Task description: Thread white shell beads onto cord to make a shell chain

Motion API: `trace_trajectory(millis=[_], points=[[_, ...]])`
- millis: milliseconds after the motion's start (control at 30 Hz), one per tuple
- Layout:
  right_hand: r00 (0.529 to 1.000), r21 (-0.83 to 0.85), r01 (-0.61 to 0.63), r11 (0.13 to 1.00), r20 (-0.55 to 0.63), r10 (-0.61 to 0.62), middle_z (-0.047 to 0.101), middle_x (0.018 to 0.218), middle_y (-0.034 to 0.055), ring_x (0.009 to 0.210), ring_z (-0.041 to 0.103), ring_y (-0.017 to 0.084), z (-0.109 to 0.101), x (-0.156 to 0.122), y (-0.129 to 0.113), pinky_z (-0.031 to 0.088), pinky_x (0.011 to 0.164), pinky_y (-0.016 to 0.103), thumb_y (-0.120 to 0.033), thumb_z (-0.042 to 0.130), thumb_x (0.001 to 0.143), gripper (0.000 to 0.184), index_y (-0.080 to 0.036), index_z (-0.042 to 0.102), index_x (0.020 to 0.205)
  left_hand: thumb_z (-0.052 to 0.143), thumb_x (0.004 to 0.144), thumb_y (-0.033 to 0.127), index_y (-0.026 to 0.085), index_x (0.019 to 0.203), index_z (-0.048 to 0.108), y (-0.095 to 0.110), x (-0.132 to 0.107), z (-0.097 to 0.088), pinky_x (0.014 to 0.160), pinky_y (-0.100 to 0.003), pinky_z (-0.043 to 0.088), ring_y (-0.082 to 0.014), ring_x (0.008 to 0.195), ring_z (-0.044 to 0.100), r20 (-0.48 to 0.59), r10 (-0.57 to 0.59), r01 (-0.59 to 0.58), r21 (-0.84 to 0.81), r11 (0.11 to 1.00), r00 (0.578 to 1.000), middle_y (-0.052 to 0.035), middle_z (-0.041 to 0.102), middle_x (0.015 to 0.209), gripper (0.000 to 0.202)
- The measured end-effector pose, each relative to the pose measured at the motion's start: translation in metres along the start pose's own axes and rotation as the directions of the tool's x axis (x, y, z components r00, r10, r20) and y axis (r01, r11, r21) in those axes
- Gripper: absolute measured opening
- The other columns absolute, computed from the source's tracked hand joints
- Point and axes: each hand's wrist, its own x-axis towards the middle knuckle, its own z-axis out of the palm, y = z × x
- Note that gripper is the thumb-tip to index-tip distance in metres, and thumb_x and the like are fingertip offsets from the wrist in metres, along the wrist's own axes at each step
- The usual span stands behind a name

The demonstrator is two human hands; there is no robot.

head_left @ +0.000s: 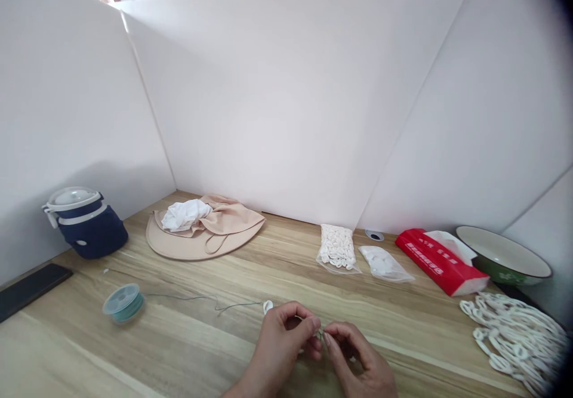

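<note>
Low in the middle of the view, my left hand [286,341] and my right hand [358,359] meet with thumbs and forefingers pinched together. Between the fingertips shows a small bit of thin dark thread [320,333]; its exact shape is too small to make out. A length of grey-green thread [188,297] runs across the table from a spool [124,304] of teal thread on the left. It leads to a small white shell-like bead [267,307] just beyond my left hand's knuckles.
Along the back are a beige hat [237,222] with white cloth [185,214], a bag of white shell-like pieces [336,247], another small bag [385,263] and a red tissue pack [441,264]. An enamel basin [505,255] and strung white loops [519,338] lie right; a blue container [92,231] stands left.
</note>
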Motion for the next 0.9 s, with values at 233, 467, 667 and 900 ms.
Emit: trace_trajectory(millis=[233, 467, 667, 900], points=[[0.985, 0.075, -0.095, 0.993, -0.137, 0.105, 0.067, 0.071, -0.0004, 0.065, 0.061, 0.017, -0.009, 0.003, -0.003, 0.046, 0.061, 0.022, -0.04, 0.068, 0.074, 0.017, -0.022, 0.066, 0.076, 0.077, 0.065, 0.027, 0.009, 0.084, 0.07, 0.008, -0.006, 0.002, 0.074, -0.03, 0.05, -0.0159, 0.067, 0.065, 0.127, -0.047, 0.066, -0.148, 0.987, 0.991, -0.007, 0.07, 0.073, 0.028], [0.967, 0.217, -0.105, 0.97, -0.206, 0.151, 0.057, 0.058, -0.0054, 0.055, 0.053, 0.012, -0.021, 0.008, -0.016, 0.044, 0.056, 0.019, -0.039, 0.064, 0.081, 0.016, -0.024, 0.058, 0.082, 0.079, 0.064, 0.032, 0.01, 0.092, 0.07, 0.018, 0.0, -0.007, 0.064, -0.032, 0.054, -0.0154, 0.066, 0.062, 0.057, 0.025, -0.017, -0.131, 0.991, 0.998, -0.0057, 0.066, 0.078, 0.037], [0.973, 0.168, -0.061, 0.984, -0.208, 0.096, 0.06, 0.056, -0.0038, 0.053, 0.055, 0.013, -0.028, 0.011, -0.011, 0.047, 0.053, 0.02, -0.042, 0.063, 0.081, 0.021, -0.022, 0.058, 0.083, 0.078, 0.066, 0.034, 0.008, 0.091, 0.071, 0.02, 0.0, -0.007, 0.061, -0.03, 0.054, -0.014, 0.064, 0.061, 0.078, 0.014, -0.003, -0.133, 0.991, 0.997, -0.0075, 0.067, 0.077, 0.037], [0.983, 0.039, -0.036, 0.999, -0.179, 0.042, 0.059, 0.062, -0.0036, 0.055, 0.055, 0.012, -0.021, 0.001, 0.004, 0.046, 0.055, 0.018, -0.04, 0.061, 0.082, 0.017, -0.023, 0.061, 0.084, 0.077, 0.067, 0.029, 0.008, 0.089, 0.073, 0.015, -0.005, -0.002, 0.067, -0.03, 0.054, -0.0144, 0.067, 0.062, 0.152, 0.007, 0.015, -0.143, 0.99, 0.988, -0.0072, 0.068, 0.077, 0.031]])
